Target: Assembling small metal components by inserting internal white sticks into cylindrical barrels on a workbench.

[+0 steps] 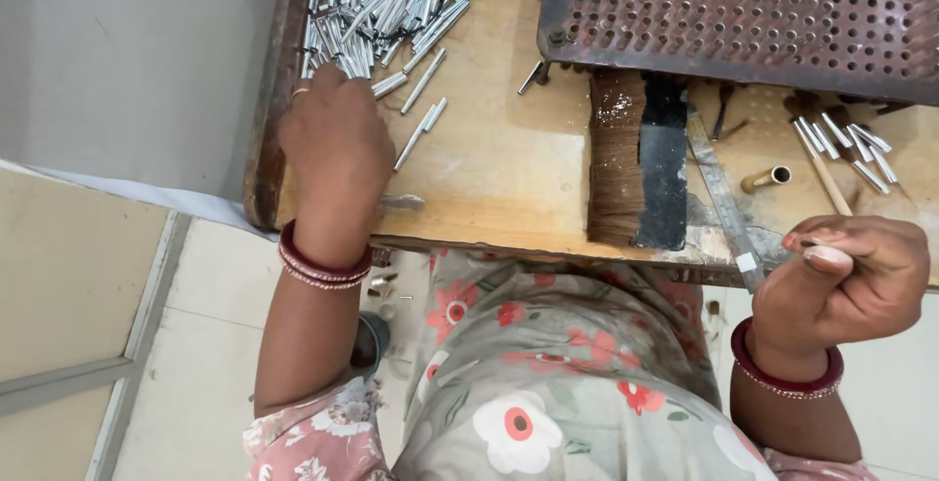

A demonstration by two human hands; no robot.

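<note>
- Fingers of the left hand [335, 144] are dipping into the heap of short, shiny silver metal tubes [391, 2] at the far left corner of the worn wooden workbench [509, 173]; the fingertips are hidden behind the knuckles, so I cannot tell whether they are already pinching a tube or only touching the pile.
- The right hand [846, 281] is curling into a loose fist just off the near edge of the bench, thumb pressing against the forefinger; a thin pale sliver is showing at the pinch, too small to name, so whether anything is being held there is unclear.
- Those tubes are looking light, stiff and smooth, and I judge them slippery and prone to rolling; pinching one across its middle between thumb and forefinger seems the surest hold.
- A few stray tubes [423, 129] are lying loose just beside the left hand, apart from the heap.
- A flat brush with brown bristles and a black back [636, 163] is lying near the bench's front edge, between the two hands.
- A steel ruler [722, 197] is slanting beside the brush.
- A rusty perforated metal plate [743, 17] is sitting at the far side.
- A small brass tube [765, 179] and a second cluster of silver tubes [851, 144] are resting beyond the right hand.
- Red bangles [323, 266] are circling the left wrist.
</note>
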